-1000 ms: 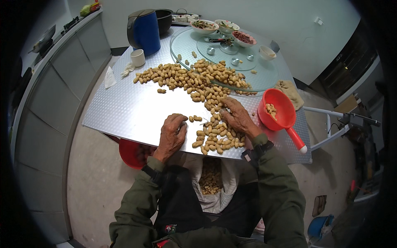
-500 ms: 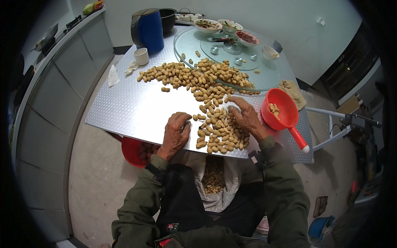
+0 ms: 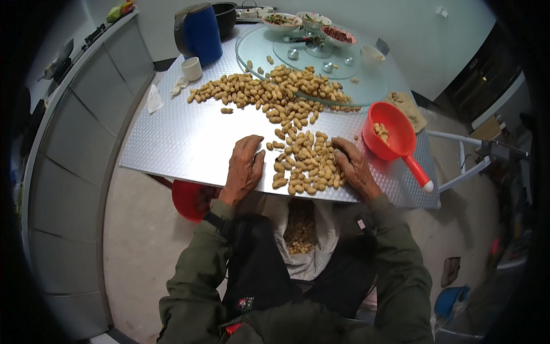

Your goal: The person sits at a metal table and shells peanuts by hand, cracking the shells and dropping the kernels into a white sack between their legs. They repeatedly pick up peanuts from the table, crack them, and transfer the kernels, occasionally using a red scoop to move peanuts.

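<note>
Unshelled peanuts (image 3: 309, 162) lie in a loose patch at the near edge of the metal-topped table (image 3: 160, 137). On their left side my left hand (image 3: 245, 167) rests on the tabletop, fingers stretched forward and holding nothing. My right hand (image 3: 355, 167) borders the patch on its right, fingers extended and touching the outer peanuts. Farther back, a larger heap of peanuts (image 3: 243, 90) runs up against the glass turntable and joins the near patch. Between my knees, below the table edge, a white sack (image 3: 326, 246) gapes with peanuts inside.
A red dipper (image 3: 404, 135) holding a few peanuts stands right of my right hand. The glass turntable (image 3: 366, 89) carries bowls of food. A blue jug (image 3: 201, 37) and white cup (image 3: 192, 70) stand at the back left. Under the table's left side is a red basin (image 3: 186, 200).
My right hand has come back toward me, down along the right side of the near peanuts. My left hand's fingers have straightened forward. The whole view has shifted slightly.
</note>
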The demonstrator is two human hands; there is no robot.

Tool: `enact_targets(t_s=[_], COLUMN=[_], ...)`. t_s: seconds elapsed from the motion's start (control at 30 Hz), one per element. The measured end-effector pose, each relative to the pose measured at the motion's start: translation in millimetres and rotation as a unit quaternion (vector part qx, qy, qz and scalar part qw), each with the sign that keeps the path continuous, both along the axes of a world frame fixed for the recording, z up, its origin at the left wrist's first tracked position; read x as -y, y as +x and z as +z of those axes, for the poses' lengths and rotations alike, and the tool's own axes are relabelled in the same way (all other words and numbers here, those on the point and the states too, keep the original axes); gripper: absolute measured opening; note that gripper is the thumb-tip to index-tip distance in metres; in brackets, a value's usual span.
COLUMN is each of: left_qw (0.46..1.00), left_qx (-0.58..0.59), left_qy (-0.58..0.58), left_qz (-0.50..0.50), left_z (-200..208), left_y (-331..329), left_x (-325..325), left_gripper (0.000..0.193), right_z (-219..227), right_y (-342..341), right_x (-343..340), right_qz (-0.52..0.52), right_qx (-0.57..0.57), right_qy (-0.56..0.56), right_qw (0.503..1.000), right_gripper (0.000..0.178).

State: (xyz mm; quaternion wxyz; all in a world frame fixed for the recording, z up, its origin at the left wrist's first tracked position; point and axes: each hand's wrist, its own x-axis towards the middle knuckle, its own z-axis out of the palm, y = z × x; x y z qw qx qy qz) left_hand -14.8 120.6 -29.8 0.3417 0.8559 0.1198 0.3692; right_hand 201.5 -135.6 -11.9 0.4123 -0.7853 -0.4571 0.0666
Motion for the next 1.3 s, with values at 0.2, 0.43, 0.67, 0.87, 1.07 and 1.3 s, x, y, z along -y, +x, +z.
enact_targets(t_s=[0.2,0.43,0.67,0.87,1.07,1.3], left_qw=[1.000,0.998,0.998,0.989,0.996,0.900], left_qx=[-0.005,0.033,0.027,0.057,-0.050,-0.286], left_qy=[-0.029,-0.014,-0.017,-0.104,-0.073,0.180], left_qz=[0.005,0.042,0.052,0.093,0.035,-0.277], left_z=[-8,-10,-2,2,-14,-62], left_y=[-4,-4,-5,-68,-148,-116], left_x=[-2,-2,4,39,69,147], left_gripper=[0.028,0.018,0.015,0.016,0.019,0.049], right_z=[-3,1,-1,-5,-13,-14], right_y=[-19,-25,-26,-22,-18,-17], right_x=[11,20,21,22,20,19], right_qz=[-0.007,-0.009,-0.016,-0.014,-0.026,-0.032], right_qx=[-0.018,-0.036,-0.100,-0.048,-0.043,-0.035], right_qy=[0.034,0.028,0.032,0.021,0.019,0.022], right_qw=[0.999,0.999,0.994,0.999,0.999,0.999], right_gripper=[0.043,0.043,0.042,0.040,0.042,0.040])
